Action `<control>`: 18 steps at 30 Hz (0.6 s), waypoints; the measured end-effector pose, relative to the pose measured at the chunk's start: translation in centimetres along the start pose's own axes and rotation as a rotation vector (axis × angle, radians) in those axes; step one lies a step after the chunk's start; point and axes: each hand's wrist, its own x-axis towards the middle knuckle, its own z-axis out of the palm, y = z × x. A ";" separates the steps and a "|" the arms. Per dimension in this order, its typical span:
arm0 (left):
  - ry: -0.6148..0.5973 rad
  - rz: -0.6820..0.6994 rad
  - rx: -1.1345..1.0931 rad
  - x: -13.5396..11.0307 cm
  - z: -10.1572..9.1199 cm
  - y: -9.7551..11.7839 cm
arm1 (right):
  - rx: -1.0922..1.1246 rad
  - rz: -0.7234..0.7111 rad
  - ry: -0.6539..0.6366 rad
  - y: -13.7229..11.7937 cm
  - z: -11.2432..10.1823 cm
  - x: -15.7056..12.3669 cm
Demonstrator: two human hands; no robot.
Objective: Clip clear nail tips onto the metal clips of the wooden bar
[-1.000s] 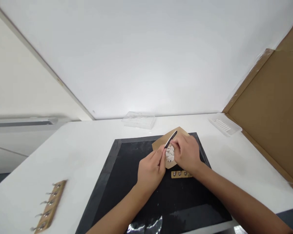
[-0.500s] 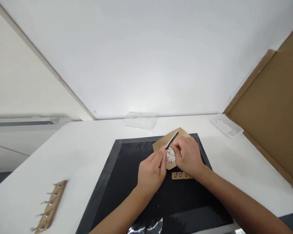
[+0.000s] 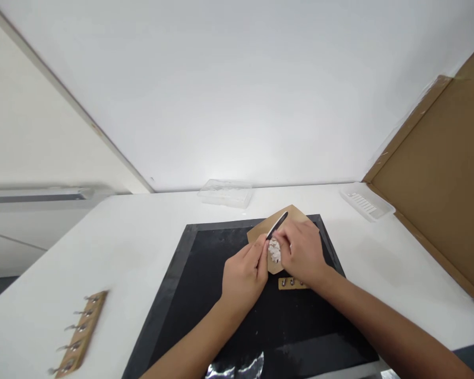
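On a black mat (image 3: 205, 273) lies a brown hexagonal card (image 3: 260, 229) with a small heap of white bits (image 3: 274, 252) on it. My right hand (image 3: 302, 252) is closed in a pinch on a thin black tool (image 3: 277, 225), likely tweezers, whose tip points down at the heap. My left hand (image 3: 245, 276) is closed with its fingertips pressed on the card's left edge beside the heap. A short wooden strip with metal pegs (image 3: 290, 283) lies on the mat just below my right hand.
A longer wooden strip with metal hooks (image 3: 79, 334) lies at the table's left front. Two clear plastic trays (image 3: 225, 193) (image 3: 366, 202) sit at the back. A large cardboard sheet (image 3: 438, 179) leans at the right. Crumpled clear film (image 3: 237, 366) sits at the mat's near edge.
Both hands stay over the card; my right hand has shifted very slightly. Nothing else has moved.
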 end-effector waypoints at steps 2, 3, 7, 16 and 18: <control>0.013 0.009 0.006 0.1 0.0 0.1 | -0.006 0.057 0.006 0.0 -0.2 0.1; 0.009 0.014 0.008 0.1 -0.1 0.1 | 0.011 0.057 -0.014 0.0 -0.4 0.1; -0.010 0.013 -0.004 0.0 -0.2 0.3 | 0.077 0.035 -0.041 0.2 -0.6 0.1; 0.016 0.029 -0.005 0.0 -0.3 0.3 | 0.060 0.046 -0.014 0.4 -0.4 0.3; 0.021 0.032 -0.011 0.0 -0.3 0.3 | 0.050 0.069 0.018 0.4 -0.4 0.3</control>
